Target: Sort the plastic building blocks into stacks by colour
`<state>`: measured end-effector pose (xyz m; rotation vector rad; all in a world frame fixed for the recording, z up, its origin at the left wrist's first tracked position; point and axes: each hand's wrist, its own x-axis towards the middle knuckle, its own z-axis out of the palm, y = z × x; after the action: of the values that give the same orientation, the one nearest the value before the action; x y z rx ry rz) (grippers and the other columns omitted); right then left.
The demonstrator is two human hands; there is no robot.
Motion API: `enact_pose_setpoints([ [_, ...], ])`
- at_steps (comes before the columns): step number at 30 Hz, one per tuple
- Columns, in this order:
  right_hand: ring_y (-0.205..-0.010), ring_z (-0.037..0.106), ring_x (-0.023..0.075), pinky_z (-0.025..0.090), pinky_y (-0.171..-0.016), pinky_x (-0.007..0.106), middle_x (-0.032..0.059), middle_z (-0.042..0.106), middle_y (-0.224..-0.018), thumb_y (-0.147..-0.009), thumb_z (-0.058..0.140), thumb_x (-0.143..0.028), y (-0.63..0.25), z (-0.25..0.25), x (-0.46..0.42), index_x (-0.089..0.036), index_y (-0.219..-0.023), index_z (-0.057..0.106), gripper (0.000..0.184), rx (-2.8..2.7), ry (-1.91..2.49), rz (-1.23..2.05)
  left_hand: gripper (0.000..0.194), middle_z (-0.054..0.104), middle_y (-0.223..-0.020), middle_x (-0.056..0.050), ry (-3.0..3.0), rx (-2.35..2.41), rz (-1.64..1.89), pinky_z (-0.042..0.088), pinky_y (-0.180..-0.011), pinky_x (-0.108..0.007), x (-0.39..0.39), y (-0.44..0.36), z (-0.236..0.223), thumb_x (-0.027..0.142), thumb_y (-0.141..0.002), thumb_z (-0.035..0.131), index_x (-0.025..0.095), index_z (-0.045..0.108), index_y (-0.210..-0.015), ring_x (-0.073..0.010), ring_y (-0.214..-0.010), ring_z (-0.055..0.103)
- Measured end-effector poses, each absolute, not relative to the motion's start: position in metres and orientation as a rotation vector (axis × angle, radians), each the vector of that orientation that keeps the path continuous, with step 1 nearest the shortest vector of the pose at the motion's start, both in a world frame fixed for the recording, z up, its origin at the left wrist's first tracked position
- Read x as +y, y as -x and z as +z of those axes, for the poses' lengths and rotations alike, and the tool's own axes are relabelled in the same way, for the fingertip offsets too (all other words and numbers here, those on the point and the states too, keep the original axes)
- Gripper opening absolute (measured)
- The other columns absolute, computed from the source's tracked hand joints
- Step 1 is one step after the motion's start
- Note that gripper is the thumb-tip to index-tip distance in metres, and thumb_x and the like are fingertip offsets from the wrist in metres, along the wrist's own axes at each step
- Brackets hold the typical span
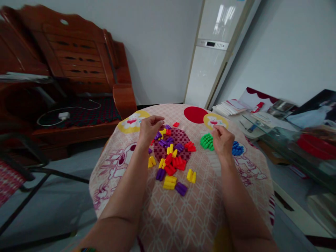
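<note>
My left hand (150, 130) hovers over the left back edge of a scattered pile of small plastic pieces. Its fingers bend toward the thumb in a pinch, and whatever may lie between the tips is too small to make out. Purple pieces (181, 188), yellow pieces (170, 182) and red pieces (179, 162) lie below and right of it, several grouped side by side. Over on the right, my right hand (223, 140) is closed in a pinch, its contents hidden. It is between a cluster of green pieces (207, 141) and a cluster of blue pieces (237, 148), partly covering both.
A patterned cloth covers the round table (199, 213). To the right, a glass-topped stand (278, 140) holds papers, a red bowl (315, 145) and other items. A wooden bench (76, 66) stands back left, a tall white appliance (207, 63) behind, a metal-framed chair (15, 182) at left.
</note>
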<state>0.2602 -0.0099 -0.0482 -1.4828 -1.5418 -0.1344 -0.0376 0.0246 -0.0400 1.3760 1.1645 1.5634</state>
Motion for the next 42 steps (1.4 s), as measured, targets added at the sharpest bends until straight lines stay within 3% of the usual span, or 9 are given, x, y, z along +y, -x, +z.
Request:
enact_pose_setpoints([
  [8,-0.066,0.064,0.0205,0.047,-0.066,0.030,0.0079,0.073,-0.076,-0.086,0.046,-0.037,-0.248,-0.075,-0.052,-0.018,-0.089,0.074,0.034,-1.772,1.532,-0.016,0.028,0.069,-0.070,-0.003,-1.296,1.199,1.579,0.056,-0.062,-0.026,0.028,0.058,-0.042,0.030,-0.067,0.069,0.012,0.069,-0.088,-0.0128,-0.062,0.066],
  [15,-0.063,0.064,0.0199,0.045,-0.061,0.028,0.0066,0.073,-0.072,-0.084,0.047,-0.037,-0.257,-0.113,-0.072,-0.021,-0.087,0.074,0.032,-1.759,1.671,0.114,0.023,0.069,-0.066,-0.003,-1.579,1.215,1.362,0.053,-0.059,-0.026,0.030,0.017,-0.052,0.029,-0.071,0.066,0.014,0.071,-0.087,-0.0143,-0.056,0.063],
  [19,-0.065,0.064,0.0199,0.047,-0.063,0.029,0.0047,0.073,-0.073,-0.083,0.046,-0.034,-0.257,-0.127,-0.070,-0.023,-0.085,0.074,0.030,-1.716,1.683,0.188,0.021,0.075,-0.084,-0.006,-2.056,1.170,1.117,0.054,-0.075,-0.029,0.019,-0.025,-0.063,0.020,-0.077,0.059,0.015,0.073,-0.091,-0.0185,-0.077,0.069],
  [22,-0.064,0.064,0.0198,0.046,-0.063,0.029,0.0047,0.072,-0.072,-0.084,0.046,-0.035,-0.258,-0.129,-0.071,-0.022,-0.084,0.073,0.030,-1.701,1.654,0.232,0.028,0.073,-0.106,-0.013,-2.339,1.170,0.884,0.051,-0.091,-0.034,0.010,-0.049,-0.079,0.012,-0.076,0.060,0.013,0.072,-0.101,-0.0237,-0.098,0.068],
  [25,-0.060,0.061,0.0188,0.045,-0.061,0.028,0.0038,0.070,-0.068,-0.084,0.046,-0.036,-0.261,-0.127,-0.073,-0.022,-0.083,0.073,0.030,-1.695,1.608,0.280,0.037,0.071,-0.114,-0.015,-2.501,1.193,0.654,0.049,-0.096,-0.035,0.005,-0.059,-0.094,0.007,-0.075,0.061,0.014,0.068,-0.110,-0.0258,-0.108,0.065],
  [29,-0.058,0.061,0.0185,0.044,-0.058,0.028,0.0033,0.069,-0.065,-0.083,0.047,-0.035,-0.263,-0.123,-0.074,-0.021,-0.081,0.073,0.030,-1.672,1.583,0.331,0.032,0.072,-0.106,-0.011,-2.535,1.237,0.586,0.050,-0.089,-0.033,0.006,-0.059,-0.098,0.008,-0.077,0.057,0.017,0.069,-0.105,-0.0239,-0.101,0.066],
  [34,-0.055,0.057,0.0168,0.043,-0.056,0.027,0.0012,0.064,-0.059,-0.083,0.050,-0.038,-0.259,-0.116,-0.077,-0.021,-0.077,0.071,0.028,-1.658,1.532,0.402,0.025,0.073,-0.089,-0.007,-2.375,1.138,0.774,0.049,-0.076,-0.028,0.005,-0.058,-0.084,0.011,-0.077,0.056,0.016,0.072,-0.095,-0.0199,-0.082,0.067],
  [38,-0.052,0.055,0.0150,0.043,-0.051,0.025,-0.0005,0.062,-0.058,-0.085,0.054,-0.043,-0.253,-0.112,-0.081,-0.019,-0.087,0.071,0.030,-1.557,1.465,0.585,0.019,0.070,-0.078,-0.003,-2.288,0.970,0.797,0.045,-0.066,-0.024,-0.005,-0.068,-0.075,0.019,-0.077,0.060,0.016,0.073,-0.091,-0.0161,-0.069,0.062],
  [42,-0.048,0.055,0.0129,0.041,-0.045,0.023,-0.0017,0.062,-0.059,-0.083,0.057,-0.045,-0.249,-0.110,-0.082,-0.018,-0.090,0.069,0.031,-1.422,1.402,0.780,0.022,0.070,-0.075,-0.002,-2.183,0.854,0.742,0.044,-0.061,-0.022,-0.017,-0.079,-0.073,0.021,-0.084,0.053,0.016,0.069,-0.099,-0.0140,-0.064,0.062],
])
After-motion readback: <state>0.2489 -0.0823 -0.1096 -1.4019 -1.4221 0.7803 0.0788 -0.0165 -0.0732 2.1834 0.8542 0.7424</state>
